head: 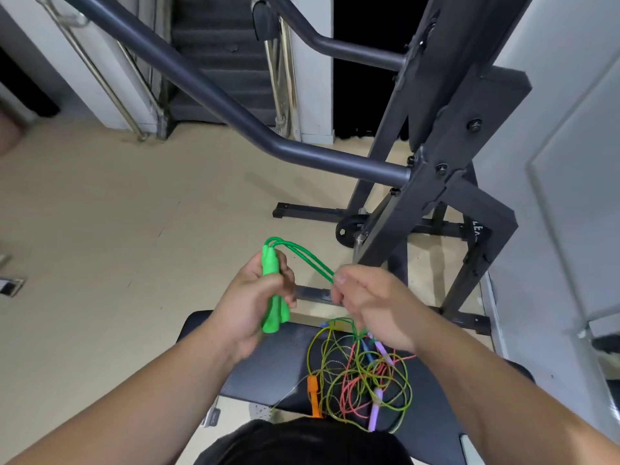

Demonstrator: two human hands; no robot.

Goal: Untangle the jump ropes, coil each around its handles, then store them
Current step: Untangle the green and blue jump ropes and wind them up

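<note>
Best to pull the green rope (302, 255) taut and lay each turn snug around the green handles (272, 297), feeding slack slowly out of the tangle of ropes (362, 374) on the bench (261, 360). Left hand (248, 307) grips both handles together above the bench; right hand (369, 303) pinches the rope strands alongside

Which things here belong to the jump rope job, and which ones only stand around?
Job: green handles in the left hand; green rope pinched by the right hand; tangled ropes, orange handle, purple handle on the bench.
Lying about: steel rack; weight plate; stairs.
</note>
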